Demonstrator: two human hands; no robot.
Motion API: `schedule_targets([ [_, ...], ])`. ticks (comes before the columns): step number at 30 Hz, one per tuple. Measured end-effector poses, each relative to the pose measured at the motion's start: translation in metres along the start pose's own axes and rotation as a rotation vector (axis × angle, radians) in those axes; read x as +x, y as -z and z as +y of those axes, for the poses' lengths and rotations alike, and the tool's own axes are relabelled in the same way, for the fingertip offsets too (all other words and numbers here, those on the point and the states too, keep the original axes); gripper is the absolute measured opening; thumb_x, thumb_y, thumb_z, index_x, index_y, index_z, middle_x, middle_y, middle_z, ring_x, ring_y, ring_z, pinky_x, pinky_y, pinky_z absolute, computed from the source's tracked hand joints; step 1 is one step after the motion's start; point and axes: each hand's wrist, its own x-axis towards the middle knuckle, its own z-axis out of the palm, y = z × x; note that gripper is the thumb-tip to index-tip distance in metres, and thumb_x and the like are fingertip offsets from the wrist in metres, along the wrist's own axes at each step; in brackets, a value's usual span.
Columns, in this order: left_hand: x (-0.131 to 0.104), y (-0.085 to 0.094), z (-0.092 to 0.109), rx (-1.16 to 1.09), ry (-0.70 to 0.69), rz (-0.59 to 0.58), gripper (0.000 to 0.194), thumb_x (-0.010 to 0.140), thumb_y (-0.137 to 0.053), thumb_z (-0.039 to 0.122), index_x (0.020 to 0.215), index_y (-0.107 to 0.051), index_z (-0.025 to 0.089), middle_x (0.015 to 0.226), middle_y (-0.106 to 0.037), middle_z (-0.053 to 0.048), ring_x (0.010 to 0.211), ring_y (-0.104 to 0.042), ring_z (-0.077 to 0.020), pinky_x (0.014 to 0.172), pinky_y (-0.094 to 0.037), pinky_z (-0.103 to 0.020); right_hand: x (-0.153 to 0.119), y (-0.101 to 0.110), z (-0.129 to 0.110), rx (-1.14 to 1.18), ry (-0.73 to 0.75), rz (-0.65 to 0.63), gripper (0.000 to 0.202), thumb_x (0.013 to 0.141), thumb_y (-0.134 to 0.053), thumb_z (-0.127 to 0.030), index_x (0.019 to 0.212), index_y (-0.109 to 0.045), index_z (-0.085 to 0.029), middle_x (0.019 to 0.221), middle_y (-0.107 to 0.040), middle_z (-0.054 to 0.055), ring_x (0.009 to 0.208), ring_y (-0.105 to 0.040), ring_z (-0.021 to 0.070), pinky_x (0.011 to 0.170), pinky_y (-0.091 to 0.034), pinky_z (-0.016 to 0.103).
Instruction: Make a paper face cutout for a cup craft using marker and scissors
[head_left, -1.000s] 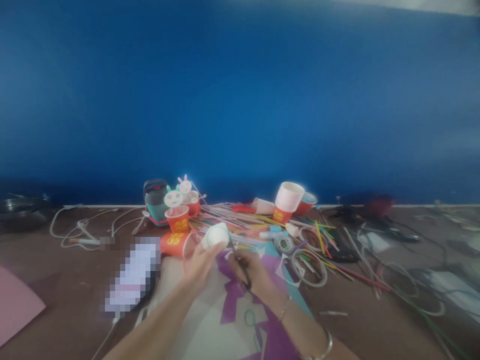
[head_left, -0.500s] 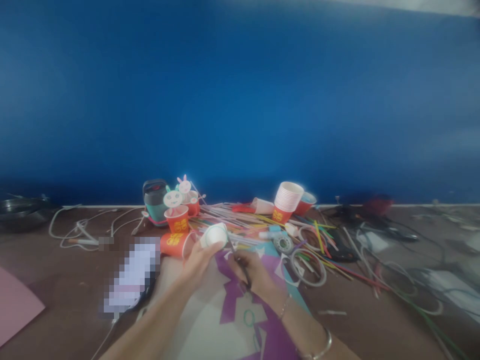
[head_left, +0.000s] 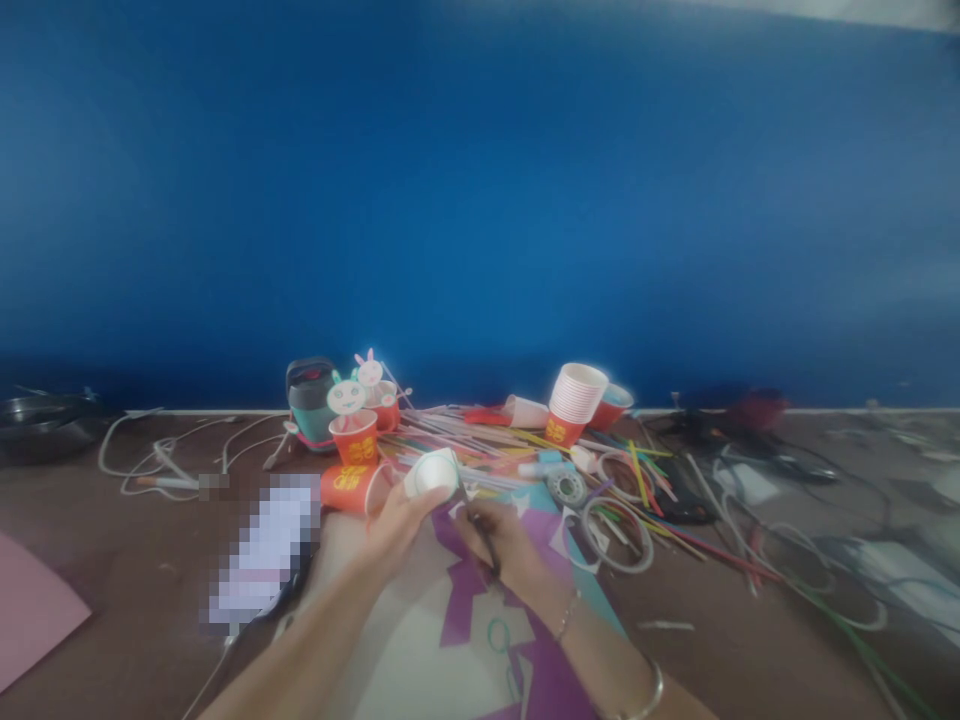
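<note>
My left hand (head_left: 401, 520) is closed on a small white piece (head_left: 433, 476) with a round outline drawn on it. Close to its right, my right hand (head_left: 499, 540) grips a dark, thin tool (head_left: 487, 550), whose upper end comes near the edge of the white piece; blur hides what kind of tool it is. Below the hands lie purple paper scraps (head_left: 459, 605) on a pale sheet (head_left: 390, 650). Green-handled scissors (head_left: 498, 636) rest among them. A red paper cup (head_left: 349, 490) lies on its side just behind my left hand.
Red cups with rabbit faces (head_left: 346, 398) stand at the back left beside a teal container (head_left: 309, 400). Stacked cups (head_left: 576, 400), a tape dispenser (head_left: 566, 485), white tape rolls (head_left: 619, 535) and colourful sticks spread right. A phone (head_left: 262, 555) lies left.
The white piece in my left hand has turned a little and shows more of its face. My right hand has barely moved.
</note>
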Motion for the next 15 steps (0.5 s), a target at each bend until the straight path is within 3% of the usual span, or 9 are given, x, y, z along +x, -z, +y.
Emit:
schedule_targets([
  [9, 0.002, 0.003, -0.003, 0.055, -0.004, -0.034, 0.044, 0.060, -0.075, 0.028, 0.102, -0.068, 0.019, 0.090, -0.071, -0.005, 0.087, -0.063, -0.0232, 0.082, -0.046, -0.032, 0.003, 0.005, 0.011, -0.004, 0.043, -0.018, 0.043, 0.072, -0.062, -0.056, 0.057, -0.046, -0.020, 0.037, -0.029, -0.011, 0.028, -0.029, 0.0048, 0.027, -0.024, 0.018],
  [15, 0.002, 0.003, -0.002, 0.039, -0.002, -0.044, 0.042, 0.060, -0.075, 0.028, 0.100, -0.068, 0.018, 0.087, -0.070, -0.005, 0.085, -0.063, -0.0228, 0.080, -0.047, -0.032, -0.001, 0.004, 0.002, -0.056, 0.041, -0.011, 0.041, 0.072, -0.064, -0.051, 0.056, -0.044, -0.020, 0.038, -0.030, -0.011, 0.030, -0.028, 0.0043, 0.030, -0.025, 0.018],
])
